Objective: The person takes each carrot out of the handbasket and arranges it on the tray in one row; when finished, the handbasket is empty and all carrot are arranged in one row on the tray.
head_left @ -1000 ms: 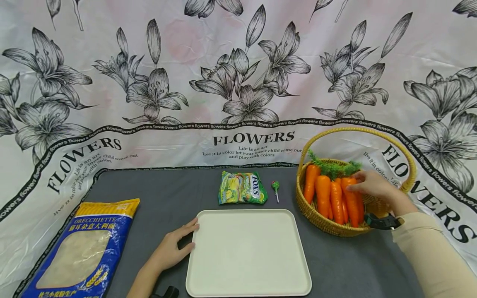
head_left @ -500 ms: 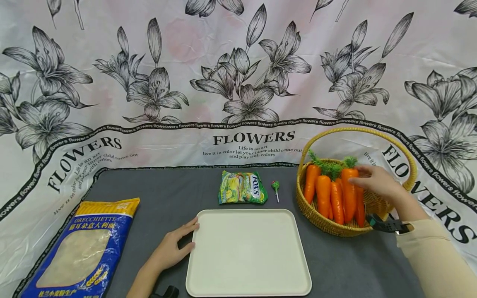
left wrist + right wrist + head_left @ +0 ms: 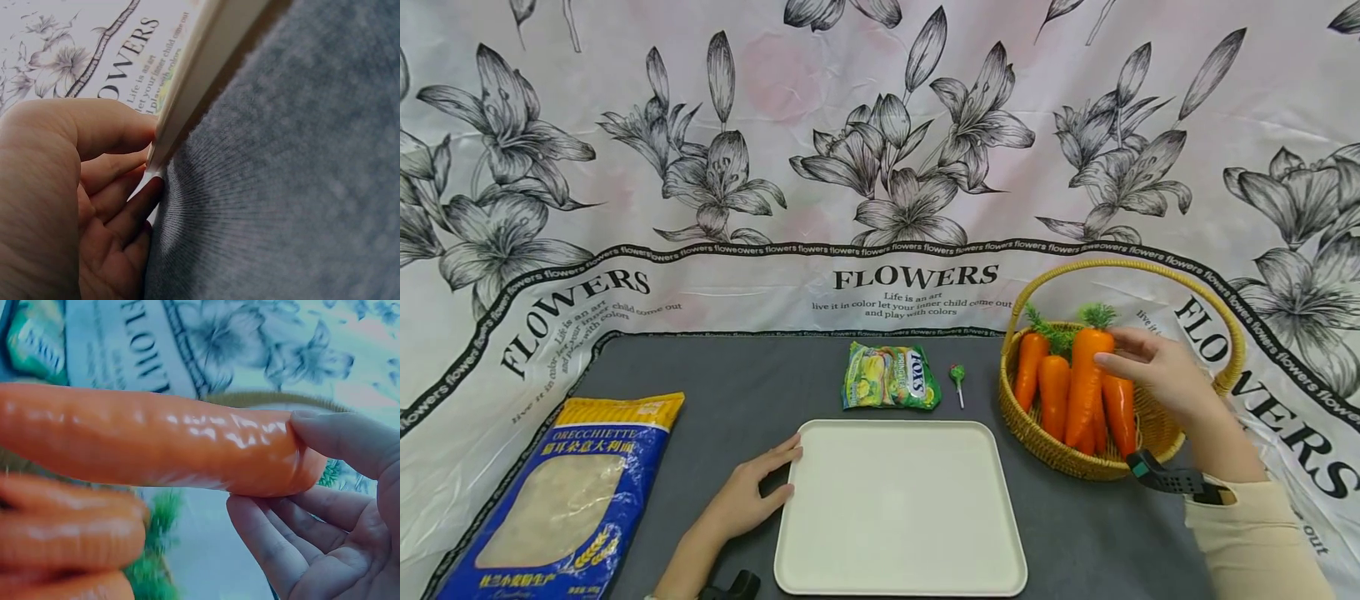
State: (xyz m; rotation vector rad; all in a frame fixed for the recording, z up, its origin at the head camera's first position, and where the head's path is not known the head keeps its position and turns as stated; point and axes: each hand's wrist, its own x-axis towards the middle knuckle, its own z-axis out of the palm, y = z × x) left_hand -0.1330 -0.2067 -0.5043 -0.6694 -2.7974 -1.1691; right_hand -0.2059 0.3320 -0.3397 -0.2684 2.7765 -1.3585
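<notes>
- Carrot point(image 3: 1086, 387) in my grasp: it lies just left of my right hand point(image 3: 1165, 375), in front of the other carrots point(image 3: 1054, 396) and over the basket point(image 3: 1047, 455); I cannot tell whether its tip is clear of them.
- My right thumb and fingers are clamped on its thick end, from opposite sides, just below the leafy top.
- Its long axis runs from that top, farther from me, down to the narrow tip nearer me; most of the length juts past my grip, so I judge the tip would swing widest.
- The tray point(image 3: 901, 508) lies left of the basket and nearer me.
- My left hand point(image 3: 747, 497) is well apart from the carrot, thumb and fingers spread, touching the tray's left edge.
</notes>
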